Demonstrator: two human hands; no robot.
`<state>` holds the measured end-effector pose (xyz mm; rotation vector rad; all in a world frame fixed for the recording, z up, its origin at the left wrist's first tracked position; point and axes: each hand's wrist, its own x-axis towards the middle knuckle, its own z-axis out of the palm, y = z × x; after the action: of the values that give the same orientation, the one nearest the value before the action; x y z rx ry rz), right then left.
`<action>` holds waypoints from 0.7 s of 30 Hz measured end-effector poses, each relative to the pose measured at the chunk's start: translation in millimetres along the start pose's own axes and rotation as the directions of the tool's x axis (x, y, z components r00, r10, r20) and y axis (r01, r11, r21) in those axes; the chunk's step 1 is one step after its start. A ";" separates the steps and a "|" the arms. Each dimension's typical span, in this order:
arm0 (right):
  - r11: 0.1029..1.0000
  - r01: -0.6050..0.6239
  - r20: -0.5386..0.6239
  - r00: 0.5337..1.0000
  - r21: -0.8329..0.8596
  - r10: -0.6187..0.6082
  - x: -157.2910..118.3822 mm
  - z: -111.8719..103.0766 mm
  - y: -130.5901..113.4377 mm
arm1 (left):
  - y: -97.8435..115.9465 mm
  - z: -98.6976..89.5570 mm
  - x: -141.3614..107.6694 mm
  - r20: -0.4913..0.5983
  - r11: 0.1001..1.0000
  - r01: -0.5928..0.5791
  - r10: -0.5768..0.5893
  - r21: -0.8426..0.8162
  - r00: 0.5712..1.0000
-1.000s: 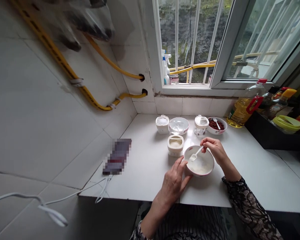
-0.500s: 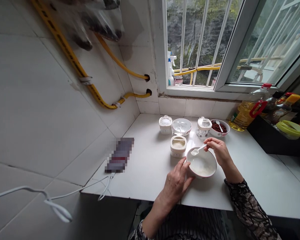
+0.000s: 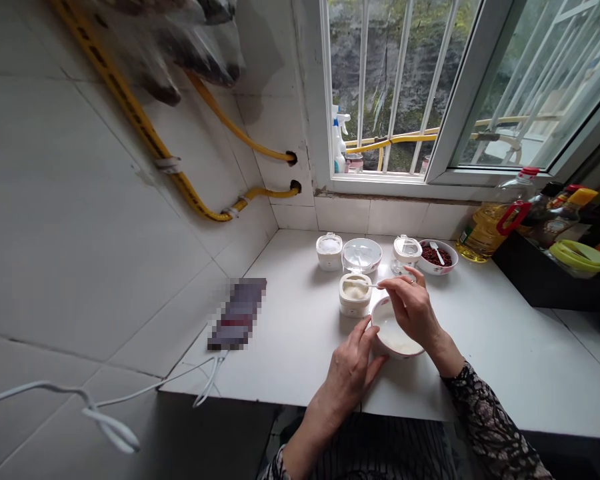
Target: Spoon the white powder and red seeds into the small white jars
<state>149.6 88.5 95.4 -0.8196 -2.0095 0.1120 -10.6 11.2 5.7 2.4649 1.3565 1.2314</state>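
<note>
My left hand [image 3: 351, 371] grips the side of a white ceramic bowl [image 3: 397, 339] holding a white, milky substance. My right hand [image 3: 411, 310] is above that bowl and pinches the handle of a small white spoon [image 3: 373, 285]. The spoon reaches left, its tip over or in a pale powder in an open cream-white container [image 3: 355, 303]. Whether the tip touches the powder is hidden.
A lidded white pot [image 3: 329, 252], a covered dish [image 3: 362, 255], a glass jar [image 3: 407, 253] and a bowl of red beans [image 3: 437, 257] stand behind. A cooking oil bottle [image 3: 485, 230], a pixelated phone [image 3: 237, 313] with cable, and yellow hoses [image 3: 175, 180] surround the white counter [image 3: 290, 333].
My right hand has moved left and forward, carrying the spoon from over the bowl to the open container of powder. My left hand still grips the bowl.
</note>
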 end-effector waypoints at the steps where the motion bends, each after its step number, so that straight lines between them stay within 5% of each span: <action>1: 0.999 -0.039 -0.031 0.999 0.015 0.040 -1.2 -2.2 1.3 | -0.1 -0.1 -0.1 0.003 1.000 0.000 0.000 -0.001 1.000; 7: 0.951 -0.305 -0.096 0.946 0.059 0.309 -13.6 -19.5 20.3 | -0.6 -0.9 -1.1 0.011 1.000 0.005 -0.005 0.023 1.000; 15: 0.976 -0.210 0.327 0.927 0.052 0.182 -20.4 -14.0 24.7 | -1.8 -0.7 -1.6 -0.002 1.000 -0.001 0.001 0.023 1.000; 21: 0.893 -0.430 0.243 0.888 0.132 0.391 -16.8 -19.8 22.5 | -1.5 -0.9 -1.3 -0.012 1.000 -0.006 0.007 0.024 1.000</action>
<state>182.4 91.4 85.5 -1.1445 -1.9515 0.6446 -12.6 10.8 4.9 2.4839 1.3752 1.2401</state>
